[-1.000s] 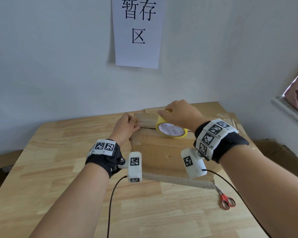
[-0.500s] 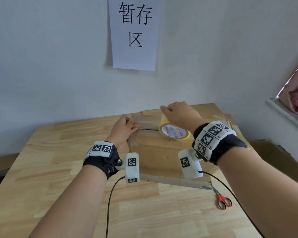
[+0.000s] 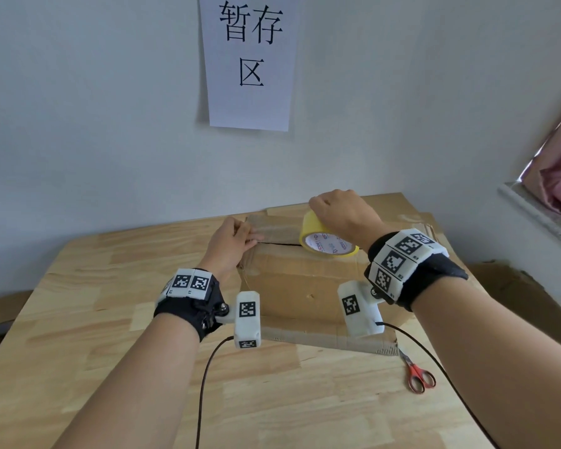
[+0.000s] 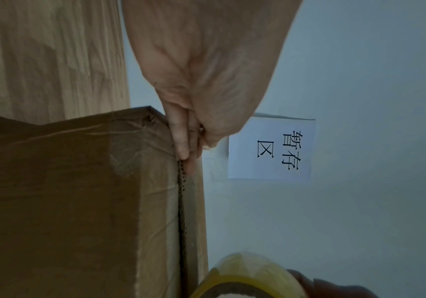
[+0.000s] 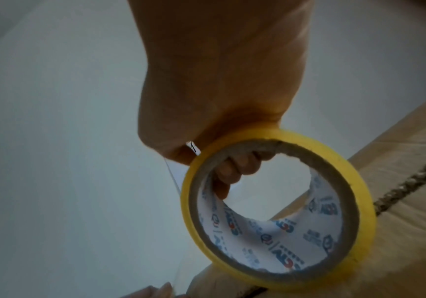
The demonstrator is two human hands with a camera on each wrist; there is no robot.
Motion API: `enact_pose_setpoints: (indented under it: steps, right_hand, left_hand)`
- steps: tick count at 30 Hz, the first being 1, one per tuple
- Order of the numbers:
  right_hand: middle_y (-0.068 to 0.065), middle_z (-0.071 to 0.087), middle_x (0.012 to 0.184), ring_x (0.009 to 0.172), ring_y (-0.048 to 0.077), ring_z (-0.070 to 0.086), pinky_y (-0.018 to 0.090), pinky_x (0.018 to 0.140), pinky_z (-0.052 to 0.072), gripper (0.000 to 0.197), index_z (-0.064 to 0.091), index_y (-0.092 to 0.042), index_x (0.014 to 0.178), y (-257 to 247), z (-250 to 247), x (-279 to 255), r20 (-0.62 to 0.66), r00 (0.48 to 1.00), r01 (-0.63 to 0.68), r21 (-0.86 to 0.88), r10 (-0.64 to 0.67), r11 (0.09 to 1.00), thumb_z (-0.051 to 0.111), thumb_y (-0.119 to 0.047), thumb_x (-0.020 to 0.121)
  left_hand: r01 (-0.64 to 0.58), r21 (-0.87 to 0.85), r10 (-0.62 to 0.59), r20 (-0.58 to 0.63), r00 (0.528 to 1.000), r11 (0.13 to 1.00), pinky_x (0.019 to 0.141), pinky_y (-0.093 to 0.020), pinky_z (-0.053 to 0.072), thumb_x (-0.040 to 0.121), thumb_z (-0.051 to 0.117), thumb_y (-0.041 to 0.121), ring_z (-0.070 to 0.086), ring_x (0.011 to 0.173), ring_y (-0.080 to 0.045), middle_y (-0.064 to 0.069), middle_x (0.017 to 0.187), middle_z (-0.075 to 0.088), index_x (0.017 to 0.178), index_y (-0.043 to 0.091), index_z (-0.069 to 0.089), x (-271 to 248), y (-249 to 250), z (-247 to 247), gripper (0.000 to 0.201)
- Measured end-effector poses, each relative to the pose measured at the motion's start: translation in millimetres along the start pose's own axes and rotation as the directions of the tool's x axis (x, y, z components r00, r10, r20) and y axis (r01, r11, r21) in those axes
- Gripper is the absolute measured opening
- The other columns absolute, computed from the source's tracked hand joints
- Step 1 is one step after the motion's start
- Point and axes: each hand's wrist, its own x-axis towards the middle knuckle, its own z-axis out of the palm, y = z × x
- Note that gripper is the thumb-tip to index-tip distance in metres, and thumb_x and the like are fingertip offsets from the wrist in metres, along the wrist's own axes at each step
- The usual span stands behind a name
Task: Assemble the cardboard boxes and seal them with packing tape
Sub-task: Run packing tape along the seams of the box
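Step in hand: taping the centre seam of the cardboard box point(image 3: 305, 286), which lies on the counter point(image 3: 110, 319). My left hand point(image 3: 232, 244) pins the free tape end at the seam's left end, fingertips point(image 4: 182, 153) pressed to the flap edge. My right hand point(image 3: 344, 215) grips the yellow tape roll point(image 3: 324, 241), fingers hooked through its core. Next move, as I judge it: draw the roll rightward along the seam, keeping the strip taut and centred.
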Motion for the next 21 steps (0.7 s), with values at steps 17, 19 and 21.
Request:
enact_pose_setpoints:
  steps: [17, 19, 21]
  right_hand:
    - [0.0, 0.041, 0.054, 0.051, 0.015, 0.041, 0.023, 0.047, 0.029, 0.042, 0.044, -0.012, 0.059, -3.2, 12.9, -11.6, -0.075, 0.997, -0.016, -0.114, 0.008, 0.993, 0.048, -0.043, 0.087]
    - [0.0, 0.04, 0.054, 0.051, 0.016, 0.041, 0.023, 0.048, 0.029, 0.04, 0.044, -0.012, 0.059, -3.8, 12.5, -11.5, -0.065, 0.998, -0.032, -0.1, 0.025, 0.994, 0.049, -0.041, 0.086]
    - [0.0, 0.04, 0.054, 0.053, 0.017, 0.042, 0.023, 0.048, 0.03, 0.039, 0.043, -0.013, 0.057, -6.4, 12.9, -12.1, -0.05, 0.998, -0.035, -0.106, 0.03, 0.994, 0.049, -0.039, 0.086]
  left_hand:
    - [0.097, -0.228, -0.107, -0.032, 0.994, 0.969, 0.077, -0.019, 0.056, 0.103, 0.039, 0.017, 0.07, 0.093, -0.018, -0.016, 0.103, 0.061, 0.099, 0.004, 0.049, -3.2, 4.4, -2.3, 0.016]
    - [0.132, -0.274, -0.134, 0.011, 0.991, 0.953, 0.081, -0.024, 0.057, 0.102, 0.041, 0.018, 0.07, 0.093, -0.021, -0.015, 0.101, 0.062, 0.098, 0.004, 0.05, -4.5, 9.1, -5.2, 0.017]
    - [0.137, -0.239, -0.133, 0.032, 0.991, 0.961, 0.085, -0.029, 0.056, 0.1, 0.047, 0.024, 0.07, 0.095, -0.023, -0.013, 0.102, 0.063, 0.096, 0.005, 0.052, -5.4, 14.4, -9.1, 0.02]
